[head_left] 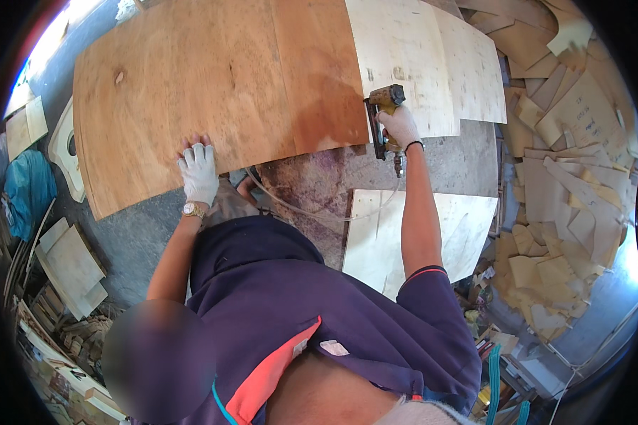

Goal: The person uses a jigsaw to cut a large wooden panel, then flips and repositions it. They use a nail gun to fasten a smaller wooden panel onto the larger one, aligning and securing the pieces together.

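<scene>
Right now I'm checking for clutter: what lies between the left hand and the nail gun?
Only bare brown plywood separates the left hand and nail gun in the head view.

Right side: large heap of brown sheet templates (571, 177), flat, overlapping, some with curved edges. Far left: crumpled blue plastic bag (30, 191). Above bag: pale rectangular board (27, 129). Right of bag: white curved panel (62, 157) with dark opening. Below bag: light flat boards (71, 262), overlapping, on grey floor (138, 241). Lower left: loose wood scraps (85, 336). Lower right: upright teal strap (494, 382).
</scene>
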Tool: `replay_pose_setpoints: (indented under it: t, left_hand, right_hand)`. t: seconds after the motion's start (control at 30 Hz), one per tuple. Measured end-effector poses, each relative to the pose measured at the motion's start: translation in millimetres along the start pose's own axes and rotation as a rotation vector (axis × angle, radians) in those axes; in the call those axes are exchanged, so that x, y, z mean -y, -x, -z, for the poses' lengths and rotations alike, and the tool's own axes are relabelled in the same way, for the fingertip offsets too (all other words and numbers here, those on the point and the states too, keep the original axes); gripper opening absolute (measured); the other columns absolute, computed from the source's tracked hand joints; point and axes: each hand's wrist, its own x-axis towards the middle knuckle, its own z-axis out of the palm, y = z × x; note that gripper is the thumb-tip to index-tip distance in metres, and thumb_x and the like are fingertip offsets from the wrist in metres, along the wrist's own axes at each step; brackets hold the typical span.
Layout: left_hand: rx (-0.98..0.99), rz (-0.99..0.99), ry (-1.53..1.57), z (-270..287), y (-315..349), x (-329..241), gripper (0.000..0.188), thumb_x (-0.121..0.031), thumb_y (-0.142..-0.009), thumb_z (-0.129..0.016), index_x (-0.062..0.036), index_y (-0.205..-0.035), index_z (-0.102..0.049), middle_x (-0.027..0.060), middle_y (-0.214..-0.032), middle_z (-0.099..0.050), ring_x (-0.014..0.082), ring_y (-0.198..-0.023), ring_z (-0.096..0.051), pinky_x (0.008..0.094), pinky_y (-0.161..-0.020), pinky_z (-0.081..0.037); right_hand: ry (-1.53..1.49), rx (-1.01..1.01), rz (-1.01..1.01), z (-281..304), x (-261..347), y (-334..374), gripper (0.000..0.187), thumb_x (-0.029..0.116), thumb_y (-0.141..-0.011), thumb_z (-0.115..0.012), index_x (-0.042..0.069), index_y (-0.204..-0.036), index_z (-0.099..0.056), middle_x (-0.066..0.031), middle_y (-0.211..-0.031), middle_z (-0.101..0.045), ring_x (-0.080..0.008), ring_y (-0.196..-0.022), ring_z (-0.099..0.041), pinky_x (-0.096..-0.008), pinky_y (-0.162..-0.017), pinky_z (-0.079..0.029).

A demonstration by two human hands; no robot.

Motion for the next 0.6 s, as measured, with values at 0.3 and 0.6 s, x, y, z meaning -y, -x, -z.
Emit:
replay_pose_setpoints:
  t: [0.3, 0.6]
  left_hand:
    - [0.029, 0.010, 0.017, 1, 1, 0, 0.074, -0.011, -0.084, -0.061, -0.0031, -0.153, -0.037, 0.0198, -0.150, -0.043, 0.0452, -0.141, -0.038, 0.0646, -0.112, -0.033]
    - [-0.036, -0.005, -0.005, -5, 2, 3, 0.077, -0.012, -0.081, -0.064, -0.0038, -0.153, -0.037, 0.0202, -0.152, -0.042, 0.0442, -0.139, -0.040, 0.0625, -0.110, -0.036]
  right_hand:
    - [-0.018, -0.012, -0.009, -5, -21, 19, 0.027, 0.022, -0.083, -0.062, -0.001, -0.098, -0.067, -0.0134, -0.067, -0.066, -0.0231, -0.056, -0.067, -0.0398, -0.056, -0.054]
    - [0.000, 0.013, -0.034, -7, -24, 42, 0.028, 0.022, -0.083, -0.062, -0.001, -0.097, -0.067, -0.0149, -0.068, -0.066, -0.0271, -0.060, -0.068, -0.0412, -0.059, -0.055]
